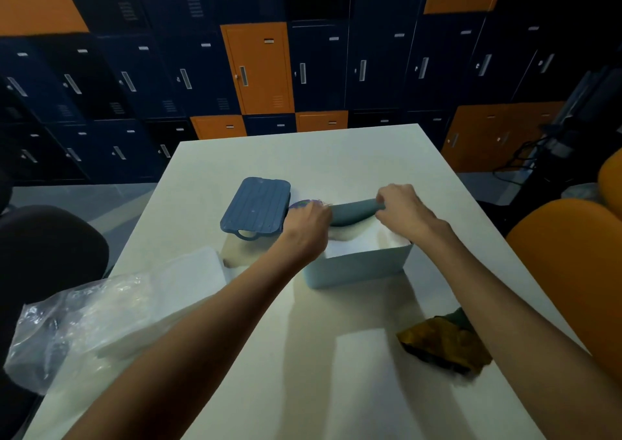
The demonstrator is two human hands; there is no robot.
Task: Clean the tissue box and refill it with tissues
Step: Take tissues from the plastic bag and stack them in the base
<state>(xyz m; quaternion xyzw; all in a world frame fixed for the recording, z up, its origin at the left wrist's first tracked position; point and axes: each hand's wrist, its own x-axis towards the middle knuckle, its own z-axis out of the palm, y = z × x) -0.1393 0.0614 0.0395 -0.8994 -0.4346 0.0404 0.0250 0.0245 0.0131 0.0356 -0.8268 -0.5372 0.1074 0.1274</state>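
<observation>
The pale blue tissue box (356,266) sat open at the middle of the white table (303,156), with white tissues (363,241) inside. Over its far edge, 2 hands held a dark teal cover (353,210): the left hand (308,227) curled round 1 end, the right hand (400,207) pinching the other. A blue ribbed lid (255,205) lay just left; a plastic tissue pack (101,318) and a yellow-green cloth (444,342) lay nearer.
</observation>
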